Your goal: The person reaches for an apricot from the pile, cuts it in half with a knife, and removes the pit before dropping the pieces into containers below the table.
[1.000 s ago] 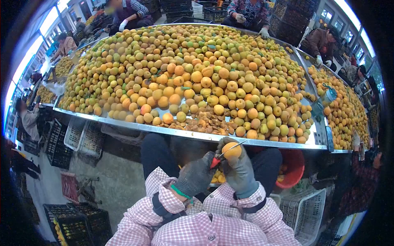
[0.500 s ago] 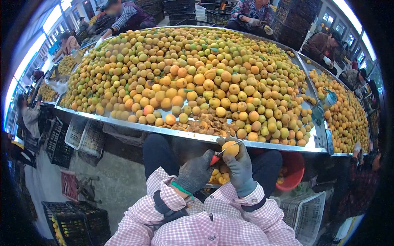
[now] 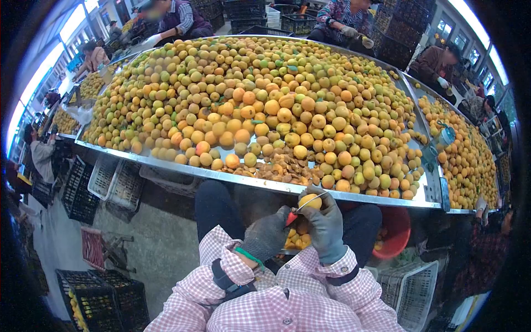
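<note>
My left hand, in a dark grey glove, is closed around the red handle of a small knife. Its thin blade reaches up and right against an apricot. That yellow-orange fruit sits in the fingers of my right hand, which wears a grey glove. Both hands are over my lap, just before the table's metal edge. Below them, partly hidden, lie orange fruit pieces. On the table by the edge is a heap of brown-orange scraps.
A big heap of apricots covers the metal table. A red basin stands by my right knee, with a white crate below it. Black crates and a small stool are at left. A lidded jar stands right. Several people sit around.
The knife and apricot stay in my hands, with only slight movement of the fingers. The view has shifted a little. Across the table, the person at upper left has moved their arm.
</note>
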`<state>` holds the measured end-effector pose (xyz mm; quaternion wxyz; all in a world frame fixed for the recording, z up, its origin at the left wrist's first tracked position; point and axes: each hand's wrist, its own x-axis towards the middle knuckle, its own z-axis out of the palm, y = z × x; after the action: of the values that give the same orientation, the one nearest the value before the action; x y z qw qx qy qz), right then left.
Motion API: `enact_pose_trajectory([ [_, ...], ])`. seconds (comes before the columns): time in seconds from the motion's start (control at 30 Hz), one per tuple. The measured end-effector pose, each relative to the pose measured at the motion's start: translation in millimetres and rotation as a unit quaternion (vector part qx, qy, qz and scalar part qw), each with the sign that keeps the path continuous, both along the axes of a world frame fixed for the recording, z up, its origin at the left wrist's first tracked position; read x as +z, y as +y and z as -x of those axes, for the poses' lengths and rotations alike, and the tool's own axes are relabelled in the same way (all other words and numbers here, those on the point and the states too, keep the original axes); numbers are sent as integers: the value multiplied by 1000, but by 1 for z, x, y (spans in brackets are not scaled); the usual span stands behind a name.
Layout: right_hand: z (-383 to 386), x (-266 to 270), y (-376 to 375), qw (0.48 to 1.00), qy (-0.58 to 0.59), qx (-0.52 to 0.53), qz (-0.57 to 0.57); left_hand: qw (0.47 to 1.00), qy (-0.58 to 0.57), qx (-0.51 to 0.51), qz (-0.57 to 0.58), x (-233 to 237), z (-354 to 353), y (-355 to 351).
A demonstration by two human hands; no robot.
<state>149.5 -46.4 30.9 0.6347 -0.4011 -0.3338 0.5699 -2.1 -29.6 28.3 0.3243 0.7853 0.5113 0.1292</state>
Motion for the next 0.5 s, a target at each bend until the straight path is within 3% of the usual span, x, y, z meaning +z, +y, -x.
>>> enact_pose_trajectory([
  [0.03,3,-4,-1,994,105,-11,16,1000,-19,18,-2,-7,-3,-3],
  [0.07,5,-8,-1,994,105,-10,17,999,-39,36,-5,-9,-5,-5],
  [0.13,10,-12,0,975,219,-22,41,999,-25,30,5,-6,-6,-3],
  [0.27,12,-9,0,971,237,-21,17,1000,6,27,2,2,-5,0],
  [0.33,7,10,1,994,109,14,16,1000,9,22,-3,7,-3,6],
  [0.37,6,9,1,994,110,15,17,1000,14,17,-6,9,-2,7],
  [0.43,1,3,0,999,-41,12,-16,1000,-2,25,-1,16,-3,1],
  [0.5,5,-4,-2,1000,0,-4,-16,999,-19,35,-1,17,-6,-1],
])
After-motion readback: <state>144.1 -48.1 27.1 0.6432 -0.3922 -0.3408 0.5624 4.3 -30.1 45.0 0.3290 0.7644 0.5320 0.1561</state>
